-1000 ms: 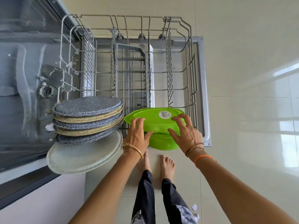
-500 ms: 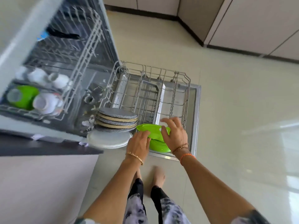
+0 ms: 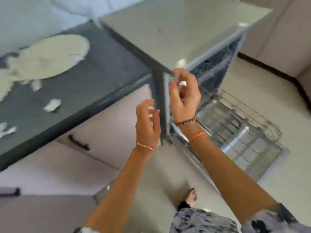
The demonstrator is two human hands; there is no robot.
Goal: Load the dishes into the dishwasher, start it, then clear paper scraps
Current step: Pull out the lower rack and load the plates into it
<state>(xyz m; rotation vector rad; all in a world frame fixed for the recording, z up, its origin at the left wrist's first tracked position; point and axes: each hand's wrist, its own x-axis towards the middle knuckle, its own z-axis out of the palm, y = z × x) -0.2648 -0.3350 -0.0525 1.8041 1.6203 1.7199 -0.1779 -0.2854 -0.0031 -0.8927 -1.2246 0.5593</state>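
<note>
With both hands raised empty, left hand (image 3: 148, 122) and right hand (image 3: 184, 95) loosely curled, the lower rack (image 3: 242, 130) sits pulled out for loading; paper scraps (image 3: 52, 105) wait on counter (image 3: 94, 84).

1. I stood on a pale, glossy tiled floor (image 3: 244, 91) that caught soft daylight.
2. A dark grey countertop (image 3: 101, 78) ran to my left, over light cabinet fronts (image 3: 101, 132) with dark handles (image 3: 78, 143).
3. Cream walls (image 3: 276, 39) met the floor at a dark skirting (image 3: 269, 69).
4. The view was blurred; the wall behind the counter looked pale blue, perhaps tiled.
</note>
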